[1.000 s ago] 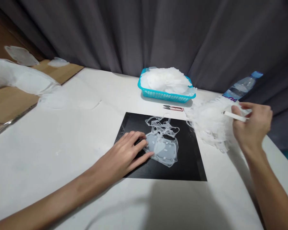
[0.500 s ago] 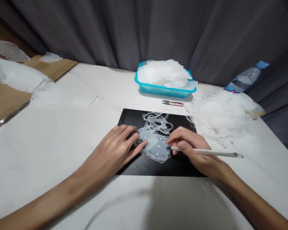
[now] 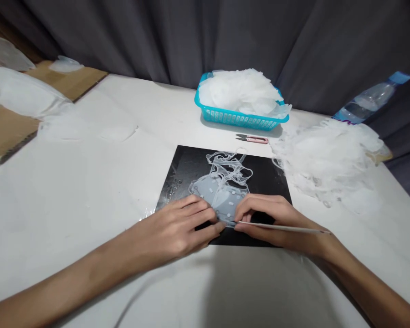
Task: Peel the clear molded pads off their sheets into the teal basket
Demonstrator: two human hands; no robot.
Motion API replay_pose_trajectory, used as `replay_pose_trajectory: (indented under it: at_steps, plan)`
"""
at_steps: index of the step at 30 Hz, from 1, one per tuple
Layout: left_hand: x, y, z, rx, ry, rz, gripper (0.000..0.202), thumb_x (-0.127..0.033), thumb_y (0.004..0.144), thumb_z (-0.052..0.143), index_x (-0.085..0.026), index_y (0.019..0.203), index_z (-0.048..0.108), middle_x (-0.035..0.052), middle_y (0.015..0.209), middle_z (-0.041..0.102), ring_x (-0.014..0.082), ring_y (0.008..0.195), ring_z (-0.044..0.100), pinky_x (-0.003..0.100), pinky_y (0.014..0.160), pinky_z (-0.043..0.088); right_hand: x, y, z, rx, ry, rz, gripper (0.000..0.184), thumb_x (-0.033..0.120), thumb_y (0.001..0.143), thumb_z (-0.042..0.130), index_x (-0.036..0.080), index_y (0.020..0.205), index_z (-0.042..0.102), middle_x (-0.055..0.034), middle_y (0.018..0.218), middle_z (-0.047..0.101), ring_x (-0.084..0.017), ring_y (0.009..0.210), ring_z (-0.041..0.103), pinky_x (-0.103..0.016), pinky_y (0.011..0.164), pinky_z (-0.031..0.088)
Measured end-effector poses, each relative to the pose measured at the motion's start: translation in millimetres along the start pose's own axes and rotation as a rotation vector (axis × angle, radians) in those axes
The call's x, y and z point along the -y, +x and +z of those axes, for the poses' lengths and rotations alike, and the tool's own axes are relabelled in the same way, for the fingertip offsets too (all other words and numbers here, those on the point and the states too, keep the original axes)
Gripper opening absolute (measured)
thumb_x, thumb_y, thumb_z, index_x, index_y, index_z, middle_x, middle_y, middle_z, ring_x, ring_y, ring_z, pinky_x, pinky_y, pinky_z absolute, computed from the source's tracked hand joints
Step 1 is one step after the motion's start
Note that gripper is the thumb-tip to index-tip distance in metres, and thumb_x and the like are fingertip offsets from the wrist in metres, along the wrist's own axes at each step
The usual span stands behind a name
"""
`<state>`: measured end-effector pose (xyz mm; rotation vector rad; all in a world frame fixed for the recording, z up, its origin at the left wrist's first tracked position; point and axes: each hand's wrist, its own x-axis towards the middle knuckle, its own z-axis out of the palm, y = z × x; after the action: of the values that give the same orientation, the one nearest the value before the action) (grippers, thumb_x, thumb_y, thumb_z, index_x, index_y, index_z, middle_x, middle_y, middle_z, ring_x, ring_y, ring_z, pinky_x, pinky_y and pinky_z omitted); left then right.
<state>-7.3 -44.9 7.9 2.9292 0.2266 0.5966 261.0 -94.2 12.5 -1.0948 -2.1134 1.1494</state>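
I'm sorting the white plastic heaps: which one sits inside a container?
The heap in the turquoise basket at the table's far edge. The bigger heap to its right lies loose on the table, and the sheet under the hands lies on the black mat.

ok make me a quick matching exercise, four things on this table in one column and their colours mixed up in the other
Things:
1. basket
2. mat
3. snips
4. thin stick in the right hand

Colours:
A. white
B. pink handle
C. turquoise
D. black

Pairs: 1-C, 2-D, 3-B, 4-A
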Motion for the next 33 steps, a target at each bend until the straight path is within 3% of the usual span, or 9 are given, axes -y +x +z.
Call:
replay_pose_trajectory:
  at_steps: [7, 19, 24, 29, 33]
  plan:
    - [-4.7, 3.3, 0.8, -0.033, 0.017, 0.026, 0.026, -0.007, 0.102, 0.05, -0.016, 0.113, 0.071, 0.0067, 0.087, 0.072, 0.0216, 0.083, 0.069, 0.035, 0.082, 0.053, 1.4, 2.7, 0.0, 0.017, -0.131, -0.117, 0.004, 0.025, 0.102, 0.062, 0.022, 0.103, 0.065, -0.0029, 0.1, 0.072, -0.016, 0.093, 0.066, -0.029, 0.085, 0.054]
    - [-6.0, 3.0, 6.1, -0.046, 0.038, 0.022, 0.025, -0.008, 0.103, 0.051, -0.014, 0.118, 0.07, 0.0079, 0.094, 0.074, 0.0219, 0.089, 0.069, 0.035, 0.083, 0.052, 7.8, 3.3, 6.2, 0.036, -0.339, -0.111, 0.007, 0.024, 0.103, 0.059, 0.021, 0.102, 0.065, -0.0016, 0.094, 0.072, -0.015, 0.088, 0.067, -0.027, 0.081, 0.055]
    - [-8.6, -0.2, 11.9, -0.037, -0.022, -0.053, 0.019, -0.013, 0.1, 0.06, -0.013, 0.117, 0.069, 0.007, 0.091, 0.07, 0.0217, 0.087, 0.064, 0.035, 0.082, 0.048, 7.0, 0.7, 15.5, -0.02, -0.528, -0.25, 0.016, 0.018, 0.106, 0.048, 0.017, 0.099, 0.063, -0.0039, 0.087, 0.068, -0.014, 0.079, 0.064, -0.026, 0.073, 0.053]
    - [-10.7, 2.7, 12.7, -0.001, -0.056, -0.092, 0.013, -0.014, 0.101, 0.058, -0.014, 0.101, 0.071, 0.0062, 0.09, 0.068, 0.0215, 0.086, 0.061, 0.035, 0.082, 0.044, -0.2, -3.7, 24.8, -0.1, -0.631, -0.432, 0.012, 0.01, 0.104, 0.05, 0.014, 0.101, 0.061, -0.0073, 0.091, 0.069, -0.018, 0.084, 0.063, -0.031, 0.076, 0.054]
    - [-11.0, 5.1, 12.8, 0.004, -0.106, -0.125, 0.017, -0.015, 0.102, 0.055, -0.015, 0.097, 0.071, 0.0062, 0.091, 0.067, 0.0212, 0.085, 0.059, 0.035, 0.082, 0.043, 0.0, -3.2, 25.2, -0.118, -0.584, -0.441, 0.007, 0.01, 0.102, 0.054, 0.012, 0.103, 0.061, -0.0076, 0.091, 0.068, -0.018, 0.086, 0.064, -0.031, 0.076, 0.055]
